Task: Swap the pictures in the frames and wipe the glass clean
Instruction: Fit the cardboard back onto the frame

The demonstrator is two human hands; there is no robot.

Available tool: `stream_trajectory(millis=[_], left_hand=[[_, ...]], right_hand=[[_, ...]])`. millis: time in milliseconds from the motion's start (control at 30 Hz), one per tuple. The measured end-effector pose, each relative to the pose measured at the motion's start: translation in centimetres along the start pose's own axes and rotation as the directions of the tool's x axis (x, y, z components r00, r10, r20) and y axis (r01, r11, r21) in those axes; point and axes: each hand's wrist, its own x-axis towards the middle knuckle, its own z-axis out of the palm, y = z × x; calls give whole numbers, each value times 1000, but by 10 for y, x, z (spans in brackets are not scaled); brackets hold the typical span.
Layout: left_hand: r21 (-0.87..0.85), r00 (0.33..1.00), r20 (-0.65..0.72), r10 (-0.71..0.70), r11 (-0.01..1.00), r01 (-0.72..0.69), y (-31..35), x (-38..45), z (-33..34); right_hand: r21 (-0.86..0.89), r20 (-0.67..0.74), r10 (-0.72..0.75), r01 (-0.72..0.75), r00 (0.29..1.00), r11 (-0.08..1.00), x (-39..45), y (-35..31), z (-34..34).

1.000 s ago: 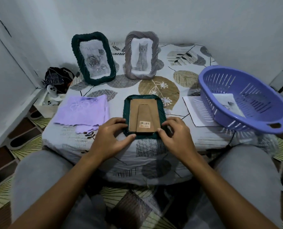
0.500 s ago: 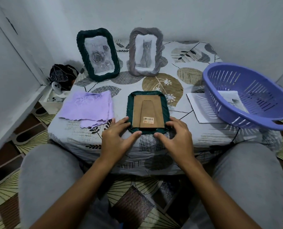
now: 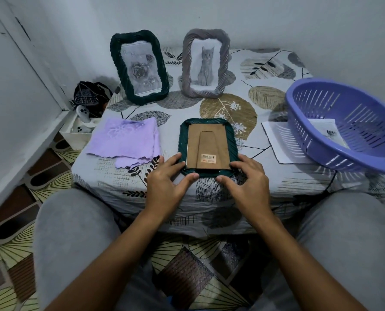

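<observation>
From my remote seat: a dark green rope-edged picture frame [image 3: 207, 148] lies face down near the front edge of the leaf-patterned cloth-covered table [image 3: 265, 180], its brown cardboard backing [image 3: 207, 144] up. My left hand [image 3: 167, 184] and right hand [image 3: 246, 182] bracket its lower corners, fingers spread and nearly straight, tips touching the rim, gripping nothing. A folded lilac cleaning cloth [image 3: 125, 142] lies just left. A second green frame with a rose print [image 3: 139, 66] and a grey frame with a cat print [image 3: 206, 62] stand upright behind. A purple slotted plastic basket [image 3: 344, 124] sits tilted at right.
</observation>
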Motion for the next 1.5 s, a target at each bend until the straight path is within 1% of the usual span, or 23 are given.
stream_trajectory(millis=[233,467,967,1100,1233,1300,1367,1400,1433,1500], left_hand=[[9,999,34,16,1000,-16,-2,2,1],[62,992,122,-41,998,33,-6,4,1],[112,986,160,-46,993,29,-6,3,0],[119,986,163,-32,993,12,-5,3,-2],[107,989,146,17,994,-33,4,11,-12],[82,994,109,21,996,-30,12,25,-17],[62,997,76,-14,998,9,19,44,-19],[46,996,73,-48,998,44,23,54,-18],[33,992,88,-89,996,87,26,64,-17],[6,973,153,-175,984,177,31,79,-12]], right_hand=[[-18,16,-5,6,1000,1000,0,1,-1],[-14,21,-8,9,1000,1000,0,0,-2],[-15,25,-16,17,1000,1000,0,1,-2],[-21,34,-25,26,999,999,0,2,-3],[-44,78,-39,43,996,998,5,1,-10],[35,63,-5,3,998,999,16,-3,-17],[145,42,88,-93,995,985,35,-6,-22],[165,38,145,-150,989,975,47,-6,-23],[173,52,205,-211,977,962,58,-5,-24],[188,144,327,-350,934,917,78,-4,-24]])
